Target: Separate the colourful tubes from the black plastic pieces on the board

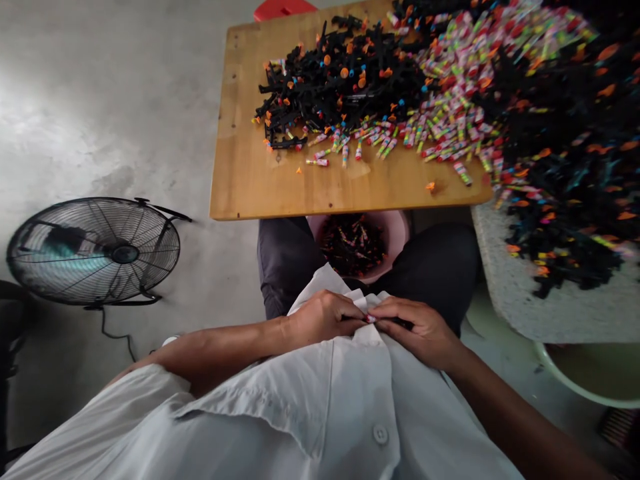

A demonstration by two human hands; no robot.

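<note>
My left hand (pixel 325 321) and my right hand (pixel 420 331) meet in front of my shirt, fingertips pinched close together. Between them shows a small red and white wrapped tube (pixel 370 319). Dark parts of what looks like a small black toy gun (pixel 404 323) stick out under the right fingers, and a sliver of black shows at the left ones. Fingers hide most of both pieces. On the wooden board (pixel 300 193) ahead lie a heap of black toy guns (pixel 345 87) with orange bits and a spread of colourful wrapped tubes (pixel 450 120).
Between my knees stands a pink bucket (pixel 399 233) holding black pieces and tubes. At right, a speckled grey tabletop (pixel 530 307) carries more black toy guns, with a pale green basin (pixel 555 377) below it. A black floor fan (pixel 95 253) stands at left, its cord on the floor.
</note>
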